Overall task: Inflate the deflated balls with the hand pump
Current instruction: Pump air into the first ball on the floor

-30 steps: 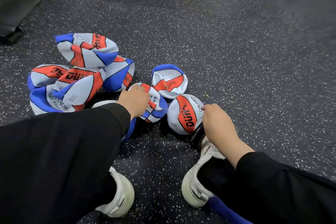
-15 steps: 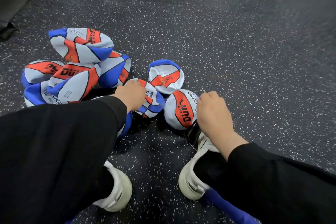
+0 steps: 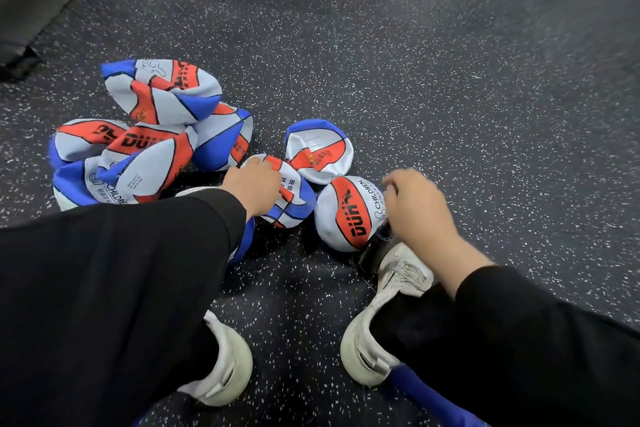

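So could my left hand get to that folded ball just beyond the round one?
Probably yes. The left hand grips a crumpled ball right beside the folded ball, with nothing between, but it would have to let go first.

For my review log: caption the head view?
Left hand grips a deflated ball; right hand holds the pump beside a rounder ball.

Left hand (image 3: pixel 254 185) grips crumpled ball (image 3: pixel 287 198); right hand (image 3: pixel 417 206) (blurred) perhaps holds pump (image 3: pixel 375 248).
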The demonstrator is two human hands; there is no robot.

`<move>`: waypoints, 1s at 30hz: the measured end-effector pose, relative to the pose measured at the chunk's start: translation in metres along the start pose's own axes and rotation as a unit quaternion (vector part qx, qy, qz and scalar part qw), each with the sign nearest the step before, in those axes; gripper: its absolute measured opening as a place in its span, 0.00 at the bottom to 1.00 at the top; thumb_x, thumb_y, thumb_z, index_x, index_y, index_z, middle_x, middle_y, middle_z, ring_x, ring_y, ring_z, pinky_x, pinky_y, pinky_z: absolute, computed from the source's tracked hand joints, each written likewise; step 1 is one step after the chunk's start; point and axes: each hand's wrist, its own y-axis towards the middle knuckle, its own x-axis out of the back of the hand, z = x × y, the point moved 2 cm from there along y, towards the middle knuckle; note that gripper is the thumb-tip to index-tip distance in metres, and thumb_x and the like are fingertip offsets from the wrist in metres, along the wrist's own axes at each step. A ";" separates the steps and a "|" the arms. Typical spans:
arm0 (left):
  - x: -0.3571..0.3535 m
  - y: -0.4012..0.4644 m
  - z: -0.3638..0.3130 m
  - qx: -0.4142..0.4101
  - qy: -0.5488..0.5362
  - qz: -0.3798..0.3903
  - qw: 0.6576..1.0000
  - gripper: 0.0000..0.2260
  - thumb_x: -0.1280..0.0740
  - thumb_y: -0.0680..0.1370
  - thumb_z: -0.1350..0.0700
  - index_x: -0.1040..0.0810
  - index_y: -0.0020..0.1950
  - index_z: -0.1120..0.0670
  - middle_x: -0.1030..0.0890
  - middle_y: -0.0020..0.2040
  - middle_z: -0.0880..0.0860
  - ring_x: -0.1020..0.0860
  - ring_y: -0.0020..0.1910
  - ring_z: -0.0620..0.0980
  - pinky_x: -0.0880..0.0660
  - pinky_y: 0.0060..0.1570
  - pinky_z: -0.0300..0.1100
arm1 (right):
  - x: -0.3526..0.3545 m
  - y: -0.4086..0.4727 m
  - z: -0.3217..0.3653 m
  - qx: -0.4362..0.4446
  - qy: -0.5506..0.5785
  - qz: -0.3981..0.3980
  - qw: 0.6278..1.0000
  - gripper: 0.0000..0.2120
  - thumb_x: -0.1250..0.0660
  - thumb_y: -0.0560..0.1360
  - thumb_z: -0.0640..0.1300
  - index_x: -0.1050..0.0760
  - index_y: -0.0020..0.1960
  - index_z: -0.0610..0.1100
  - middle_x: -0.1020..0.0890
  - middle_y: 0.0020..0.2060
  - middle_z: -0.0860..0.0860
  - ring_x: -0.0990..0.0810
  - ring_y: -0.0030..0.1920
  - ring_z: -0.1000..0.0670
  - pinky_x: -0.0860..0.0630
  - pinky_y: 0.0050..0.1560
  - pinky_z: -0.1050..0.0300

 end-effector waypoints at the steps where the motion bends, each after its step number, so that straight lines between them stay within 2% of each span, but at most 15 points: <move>1: 0.001 0.000 0.001 -0.001 -0.004 0.002 1.000 0.14 0.41 0.85 0.49 0.25 0.66 0.54 0.28 0.67 0.54 0.34 0.70 0.56 0.27 0.61 0.61 | 0.017 0.009 0.006 0.006 0.010 -0.017 1.000 0.14 0.43 0.81 0.41 0.22 0.61 0.44 0.20 0.56 0.45 0.21 0.54 0.42 0.25 0.53 0.50; 5: 0.004 0.000 -0.001 -0.001 -0.008 0.011 1.000 0.14 0.41 0.85 0.49 0.25 0.67 0.54 0.28 0.68 0.54 0.34 0.71 0.56 0.28 0.61 0.60 | 0.028 0.018 0.013 0.003 -0.007 0.013 1.000 0.14 0.43 0.81 0.42 0.22 0.61 0.44 0.19 0.56 0.45 0.22 0.55 0.41 0.26 0.53 0.51; 8: 0.005 -0.001 -0.003 0.002 -0.011 0.009 1.000 0.15 0.41 0.85 0.49 0.25 0.68 0.54 0.28 0.68 0.54 0.34 0.71 0.56 0.29 0.61 0.60 | -0.002 -0.005 0.010 0.013 -0.030 -0.031 0.999 0.11 0.43 0.82 0.41 0.22 0.56 0.41 0.23 0.54 0.43 0.22 0.51 0.40 0.25 0.51 0.47; 11: 0.005 0.000 -0.002 0.002 -0.015 0.018 1.000 0.14 0.41 0.85 0.50 0.26 0.67 0.54 0.28 0.68 0.54 0.34 0.71 0.56 0.29 0.60 0.60 | -0.034 -0.021 0.005 0.019 -0.034 -0.029 0.999 0.09 0.40 0.81 0.40 0.23 0.56 0.39 0.23 0.54 0.42 0.23 0.51 0.38 0.26 0.51 0.46; 15: 0.006 0.002 0.000 0.006 -0.020 0.027 0.999 0.12 0.42 0.84 0.52 0.25 0.64 0.54 0.28 0.66 0.54 0.34 0.70 0.56 0.29 0.60 0.60 | -0.068 -0.036 -0.013 -0.012 -0.088 0.034 0.995 0.07 0.42 0.78 0.37 0.27 0.54 0.40 0.27 0.52 0.42 0.23 0.48 0.37 0.32 0.44 0.48; 18: 0.003 0.003 0.000 0.012 -0.021 0.019 1.000 0.11 0.42 0.83 0.54 0.24 0.63 0.53 0.27 0.65 0.53 0.33 0.68 0.56 0.29 0.60 0.60 | -0.087 -0.038 -0.010 0.021 -0.079 0.069 0.994 0.08 0.39 0.74 0.33 0.27 0.50 0.42 0.25 0.50 0.43 0.24 0.44 0.37 0.36 0.42 0.50; 20: 0.002 0.002 -0.001 0.013 -0.023 0.018 0.999 0.11 0.42 0.83 0.54 0.24 0.63 0.53 0.27 0.65 0.53 0.33 0.69 0.56 0.29 0.61 0.60 | -0.093 -0.035 -0.004 0.049 -0.083 0.092 0.991 0.09 0.40 0.75 0.34 0.26 0.52 0.44 0.25 0.51 0.45 0.24 0.48 0.39 0.34 0.44 0.50; 23: 0.000 0.004 -0.001 0.010 -0.014 0.014 1.000 0.12 0.41 0.83 0.54 0.25 0.64 0.53 0.28 0.66 0.53 0.33 0.70 0.56 0.29 0.62 0.60 | -0.072 -0.025 -0.011 0.009 -0.047 0.068 0.997 0.11 0.42 0.79 0.36 0.23 0.56 0.42 0.22 0.54 0.44 0.20 0.51 0.39 0.24 0.51 0.49; 25: 0.000 0.004 0.000 0.010 -0.016 0.014 1.000 0.12 0.41 0.83 0.54 0.25 0.65 0.53 0.28 0.66 0.53 0.33 0.70 0.56 0.28 0.62 0.60 | -0.040 -0.012 -0.013 -0.024 -0.024 0.036 0.999 0.13 0.43 0.81 0.38 0.22 0.59 0.42 0.21 0.55 0.43 0.20 0.52 0.39 0.23 0.53 0.48; 28: 0.002 0.003 0.001 0.014 -0.021 0.018 1.000 0.11 0.42 0.83 0.56 0.25 0.63 0.53 0.27 0.65 0.53 0.33 0.69 0.55 0.28 0.62 0.61 | 0.014 0.011 0.002 -0.018 0.012 -0.028 0.999 0.15 0.44 0.82 0.41 0.21 0.60 0.43 0.19 0.55 0.44 0.21 0.52 0.41 0.24 0.54 0.49; 30: 0.004 0.002 -0.001 0.016 -0.022 0.019 0.999 0.11 0.42 0.83 0.55 0.24 0.63 0.53 0.27 0.64 0.53 0.32 0.69 0.56 0.28 0.61 0.61 | 0.033 0.018 0.011 -0.010 0.019 -0.024 0.999 0.15 0.44 0.82 0.41 0.20 0.59 0.44 0.18 0.53 0.46 0.21 0.51 0.42 0.24 0.52 0.50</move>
